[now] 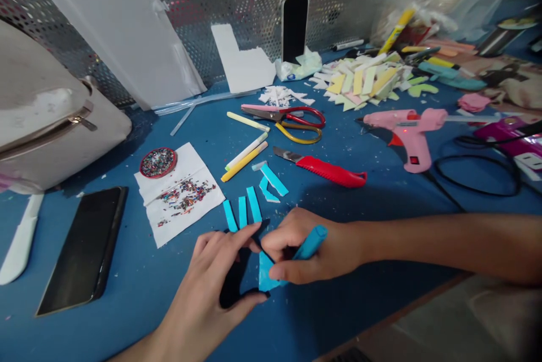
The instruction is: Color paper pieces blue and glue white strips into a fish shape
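Observation:
My right hand (300, 246) is closed around a blue marker (311, 242), its tip hidden behind the fingers over a small blue-coloured piece (266, 274) of flat sheet. Fingers apart, my left hand (215, 271) pins that piece to the table, with the thumb at its lower corner and the forefinger near its upper end. Just beyond the hands lie narrow blue strips (253, 204), several in all. A red-handled utility knife (330, 171) rests behind my right hand, blade out. Yellow and pale marker-like sticks (244, 162) lie near scissors (298, 119).
A pink glue gun (406, 130) with a black cord lies right. Behind are a heap of pale cut strips (364, 82) and an upright phone (295, 29). At left are a white paper (199, 167) with coloured bits, a dark phone (84, 249) and a bag (55, 113).

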### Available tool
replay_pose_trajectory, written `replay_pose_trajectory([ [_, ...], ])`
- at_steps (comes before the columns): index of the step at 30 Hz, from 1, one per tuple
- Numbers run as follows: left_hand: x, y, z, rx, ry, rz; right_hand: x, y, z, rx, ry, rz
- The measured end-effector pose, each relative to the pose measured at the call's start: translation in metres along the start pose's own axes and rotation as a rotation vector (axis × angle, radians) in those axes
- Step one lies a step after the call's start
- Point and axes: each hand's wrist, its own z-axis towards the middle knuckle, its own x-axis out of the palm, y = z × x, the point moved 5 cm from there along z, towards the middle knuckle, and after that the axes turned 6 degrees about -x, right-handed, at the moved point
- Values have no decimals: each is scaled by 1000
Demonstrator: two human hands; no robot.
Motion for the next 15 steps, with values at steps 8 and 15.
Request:
replay_pose_trajectory([
  [8, 4, 4, -1, -1, -16, -45, -1, -1, -1, -14, -8, 91],
  [15, 0, 3, -3, 18, -58, -119, -23, 4, -4, -27, -350, 245],
])
